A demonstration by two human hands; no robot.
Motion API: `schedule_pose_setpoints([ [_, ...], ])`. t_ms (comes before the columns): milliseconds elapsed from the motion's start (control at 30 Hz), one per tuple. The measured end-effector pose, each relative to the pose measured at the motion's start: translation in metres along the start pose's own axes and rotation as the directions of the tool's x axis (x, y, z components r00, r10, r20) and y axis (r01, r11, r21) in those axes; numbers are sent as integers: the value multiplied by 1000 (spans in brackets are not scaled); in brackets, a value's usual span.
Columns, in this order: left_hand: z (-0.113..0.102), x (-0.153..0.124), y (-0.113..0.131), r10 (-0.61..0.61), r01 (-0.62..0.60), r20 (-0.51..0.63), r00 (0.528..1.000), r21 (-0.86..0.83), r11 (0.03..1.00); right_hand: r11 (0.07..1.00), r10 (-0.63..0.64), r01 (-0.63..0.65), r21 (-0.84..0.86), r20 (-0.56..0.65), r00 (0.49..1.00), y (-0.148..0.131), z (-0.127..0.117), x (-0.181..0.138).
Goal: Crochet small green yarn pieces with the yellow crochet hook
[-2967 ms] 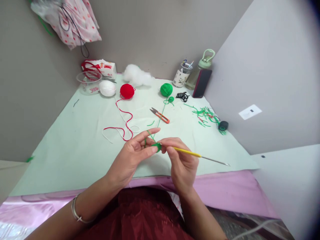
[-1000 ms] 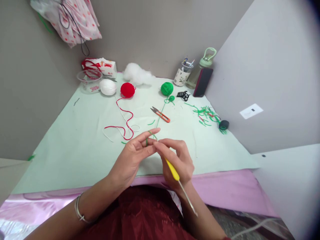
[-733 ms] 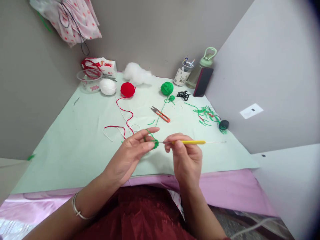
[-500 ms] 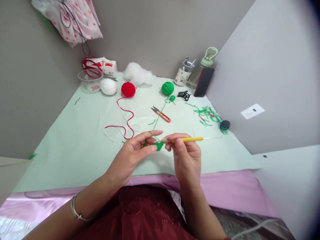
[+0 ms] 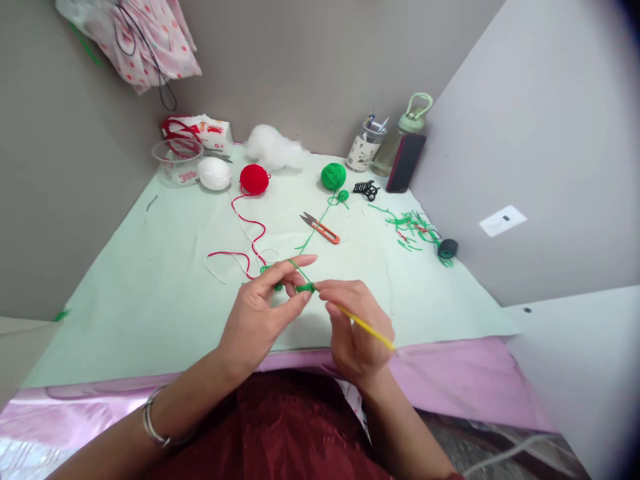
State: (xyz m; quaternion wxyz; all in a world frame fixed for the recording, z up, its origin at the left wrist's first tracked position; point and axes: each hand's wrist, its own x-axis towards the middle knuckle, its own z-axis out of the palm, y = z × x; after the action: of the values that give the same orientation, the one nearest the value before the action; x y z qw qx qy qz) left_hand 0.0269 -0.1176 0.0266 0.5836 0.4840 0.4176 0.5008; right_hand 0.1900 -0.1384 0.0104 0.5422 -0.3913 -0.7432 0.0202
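Note:
Between the thumb and fingers of my left hand [image 5: 263, 303] is a small green crochet piece [image 5: 305, 288]. Green yarn [image 5: 300, 270] passes over my raised left index finger and runs back to the green yarn ball [image 5: 333, 177]. My right hand [image 5: 357, 327] grips a yellow-handled crochet hook [image 5: 367, 327], its rear end slanting down to the right. The hook's tip meets the green piece, where my fingers partly hide it. Beyond my hands lie orange thread snips [image 5: 323, 230], crossed by the yarn.
A red yarn ball [image 5: 254, 179], a white yarn ball [image 5: 215, 174], white stuffing [image 5: 275, 147] and a plastic tub [image 5: 177, 167] stand at the back left. Right of them are a hair clip [image 5: 367, 190], a pen cup [image 5: 366, 148], a bottle [image 5: 393, 143], a phone [image 5: 407, 163] and yarn scraps [image 5: 413, 227].
My right hand has turned, swinging the hook from nearly level to a slant with its rear end lower. The green piece has tilted in my left fingers and shifted slightly left.

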Motion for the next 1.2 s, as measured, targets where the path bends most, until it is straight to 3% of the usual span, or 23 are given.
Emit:
schedule_pose_setpoints([
  [67,2,1,-1,-88,93,40,995,-151,984,987,-95,90,-131,-27,995,3,5,-5],
  [133,1,3,-1,-228,262,138,964,-320,911,986,-100,92,-139,-54,994,4,7,-8],
  [233,-3,8,1,-344,410,226,911,-442,798,985,130,-114,128,-124,984,3,5,-4],
  [333,-7,10,4,-309,365,197,931,-454,813,846,395,-312,432,-117,911,1,2,5],
  [433,-5,9,7,-270,324,187,945,-396,859,778,443,-365,511,-35,896,1,4,12],
  [533,0,6,7,-236,271,139,962,-357,894,837,373,-324,441,-26,927,-1,7,13],
  [633,4,4,5,-207,227,95,974,-362,904,955,219,-196,224,-82,972,-2,10,5],
  [700,4,5,3,-238,272,132,962,-400,875,998,62,-58,40,-110,992,-2,10,0],
  [767,2,8,1,-303,365,207,930,-438,822,1000,15,-16,-5,-111,994,-1,9,-3],
  [867,-4,11,0,-342,422,249,906,-475,772,947,260,-226,227,-134,956,1,3,1],
  [967,-5,11,2,-283,333,176,943,-450,829,796,464,-375,474,-81,882,4,2,6],
  [1067,-1,7,4,-209,256,164,964,-362,896,719,502,-436,541,30,865,6,4,7],
  [1200,-1,3,5,-190,230,164,968,-277,933,657,563,-490,573,60,824,10,5,7],
])
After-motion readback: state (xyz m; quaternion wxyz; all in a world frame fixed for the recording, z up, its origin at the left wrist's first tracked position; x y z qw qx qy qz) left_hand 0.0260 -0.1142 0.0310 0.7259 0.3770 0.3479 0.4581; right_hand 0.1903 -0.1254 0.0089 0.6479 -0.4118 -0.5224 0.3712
